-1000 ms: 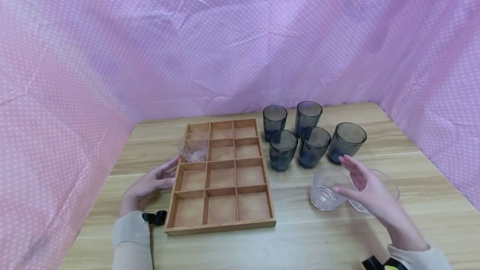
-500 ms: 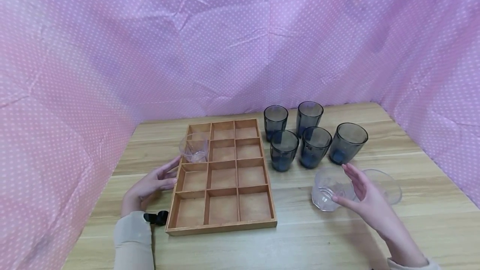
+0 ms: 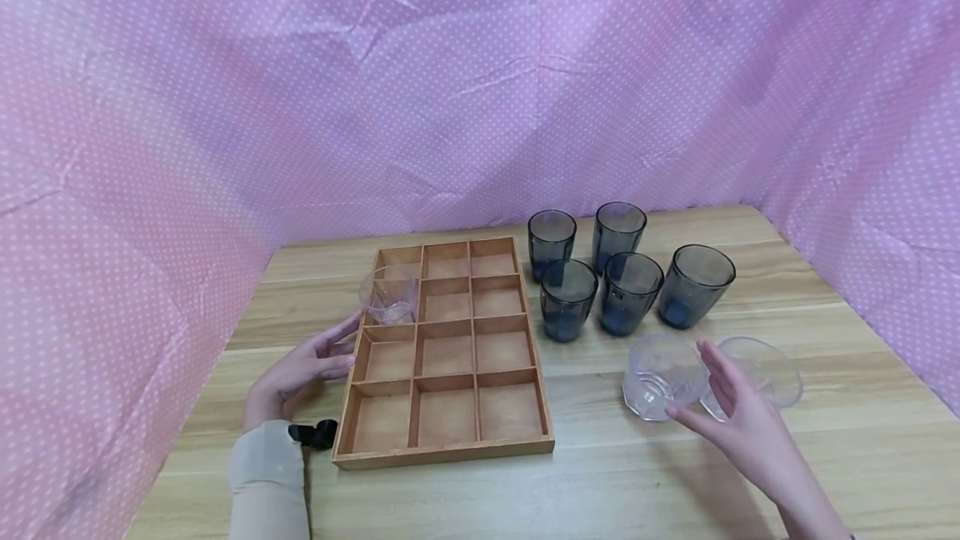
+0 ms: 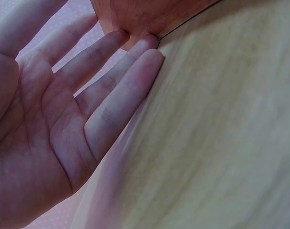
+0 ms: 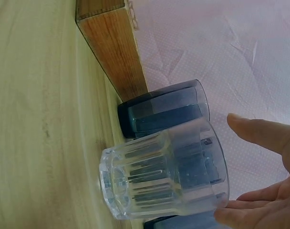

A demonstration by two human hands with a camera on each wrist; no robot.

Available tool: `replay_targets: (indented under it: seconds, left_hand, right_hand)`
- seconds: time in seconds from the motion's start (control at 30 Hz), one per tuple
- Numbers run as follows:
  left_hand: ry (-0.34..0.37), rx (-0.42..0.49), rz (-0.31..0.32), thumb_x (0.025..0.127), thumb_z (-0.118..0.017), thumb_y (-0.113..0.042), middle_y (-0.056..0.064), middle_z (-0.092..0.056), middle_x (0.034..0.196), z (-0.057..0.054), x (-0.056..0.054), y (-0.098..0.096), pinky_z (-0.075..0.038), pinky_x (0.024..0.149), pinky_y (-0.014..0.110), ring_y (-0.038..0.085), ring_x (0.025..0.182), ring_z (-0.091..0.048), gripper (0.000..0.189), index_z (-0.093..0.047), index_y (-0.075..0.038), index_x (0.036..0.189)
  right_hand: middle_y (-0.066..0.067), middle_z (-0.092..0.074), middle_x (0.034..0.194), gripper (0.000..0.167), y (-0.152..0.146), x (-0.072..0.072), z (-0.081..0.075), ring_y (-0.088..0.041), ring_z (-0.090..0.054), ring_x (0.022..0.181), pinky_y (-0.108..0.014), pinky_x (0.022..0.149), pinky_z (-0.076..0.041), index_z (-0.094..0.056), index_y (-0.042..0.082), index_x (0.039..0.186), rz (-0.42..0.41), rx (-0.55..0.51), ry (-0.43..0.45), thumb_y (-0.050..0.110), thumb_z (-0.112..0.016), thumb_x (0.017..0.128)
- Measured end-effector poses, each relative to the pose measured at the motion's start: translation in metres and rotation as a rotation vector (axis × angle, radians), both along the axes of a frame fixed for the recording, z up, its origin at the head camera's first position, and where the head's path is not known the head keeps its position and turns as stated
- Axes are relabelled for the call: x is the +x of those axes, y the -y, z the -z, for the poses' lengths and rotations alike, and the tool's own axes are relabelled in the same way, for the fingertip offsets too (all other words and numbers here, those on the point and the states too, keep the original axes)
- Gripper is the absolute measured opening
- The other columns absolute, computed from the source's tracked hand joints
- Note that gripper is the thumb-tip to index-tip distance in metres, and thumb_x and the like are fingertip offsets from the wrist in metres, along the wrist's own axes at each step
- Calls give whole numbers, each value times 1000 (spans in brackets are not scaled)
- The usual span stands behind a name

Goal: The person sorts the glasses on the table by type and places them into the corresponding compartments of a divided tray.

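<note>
My left hand (image 3: 303, 369) rests at the left side of a wooden tray (image 3: 442, 458) divided into compartments. Its straight fingertips touch the tray's outer wall, as the left wrist view shows. One clear glass (image 3: 388, 298) stands in the left column, second compartment from the back. At the right, my right hand (image 3: 750, 432) is spread beside a faceted clear glass (image 3: 647, 386), holding nothing. In the right wrist view, the thumb (image 5: 259, 133) is apart from that upright glass, while the other fingers lie close to its rim; contact there I cannot tell. Another clear glass (image 3: 776, 377) is partly hidden behind this hand.
Several dark tinted glasses stand behind the clear ones; the nearest tinted glass (image 3: 566, 307) is close to the tray's right wall. A pink dotted cloth (image 3: 480, 90) hangs around the back and sides of the wooden table (image 3: 600, 490).
My right hand has come down and slightly toward me beside the clear glass, thumb and fingers still apart. The left hand, tray and glasses have stayed in place.
</note>
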State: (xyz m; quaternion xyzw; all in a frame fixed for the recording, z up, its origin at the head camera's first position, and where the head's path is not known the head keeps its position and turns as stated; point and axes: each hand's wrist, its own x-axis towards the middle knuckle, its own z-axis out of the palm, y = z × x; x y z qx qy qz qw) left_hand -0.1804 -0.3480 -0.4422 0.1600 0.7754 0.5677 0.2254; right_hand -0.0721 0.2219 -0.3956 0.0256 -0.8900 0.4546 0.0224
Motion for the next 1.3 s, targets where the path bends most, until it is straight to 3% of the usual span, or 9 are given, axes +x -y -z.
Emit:
replay_targets:
  seconds: [0.4,0.53,0.63,0.77,0.87,1.03,1.1,1.2,1.3]
  left_hand:
    - [6,10,10,97,-55,-8,19,1,162,1,0,1,-50,98,21,27,139,-33,77,-5,-10,156]
    - [5,11,2,97,-55,-10,18,1,163,1,0,0,-50,98,21,35,140,-28,77,-6,-11,157]
    - [5,12,-3,97,-56,-10,18,1,163,0,1,0,-50,98,20,19,138,-37,78,-6,-11,157]
    - [15,23,-2,96,-56,-9,18,2,162,0,1,0,-49,98,19,-7,125,-44,79,-6,-10,156]
    - [23,27,-3,96,-56,-9,19,2,162,-1,1,-1,-50,97,19,-13,119,-46,79,-5,-10,156]
    - [23,23,-7,96,-57,-9,18,1,162,-1,1,0,-50,97,19,-12,119,-46,79,-6,-10,156]
    - [19,23,-4,96,-57,-9,18,1,162,0,1,0,-49,97,19,-12,119,-46,79,-6,-10,156]
    - [19,32,1,96,-56,-8,19,2,162,-1,1,-1,-49,97,19,-12,119,-46,79,-5,-9,156]
    - [20,40,1,96,-56,-7,20,2,162,-1,1,0,-50,97,19,-13,119,-47,79,-5,-8,156]
  right_hand:
    - [-39,-35,143,91,8,2,7,-49,-45,121,9,81,-33,-29,-15,144,73,82,-30,18,-81,78]
    - [-38,-37,142,95,11,1,5,-49,-48,121,-23,91,-49,-27,-15,145,99,136,3,26,-81,78]
    - [-37,-40,140,96,14,-1,4,-51,-52,118,-49,93,-46,-29,-15,143,122,186,7,31,-82,77]
    - [-38,-45,136,94,18,-2,2,-53,-56,111,-57,90,-50,-33,-14,141,154,234,2,36,-81,77]
    - [-37,-48,134,92,19,-3,1,-53,-58,108,-58,89,-51,-37,-14,139,174,246,-9,37,-82,76]
    - [-36,-54,130,86,20,-4,2,-51,-60,106,-50,85,-55,-43,-12,134,192,212,-52,32,-85,73]
    - [-35,-54,130,85,19,-4,2,-51,-58,110,-29,83,-58,-43,-12,134,188,168,-46,30,-85,73]
    - [-33,-54,133,85,15,-4,1,-48,-56,116,2,77,-45,-43,-10,136,173,102,-35,29,-85,74]
    - [-31,-54,134,84,11,-7,-1,-11,-61,116,11,78,-32,-43,-8,138,142,45,-28,27,-85,74]
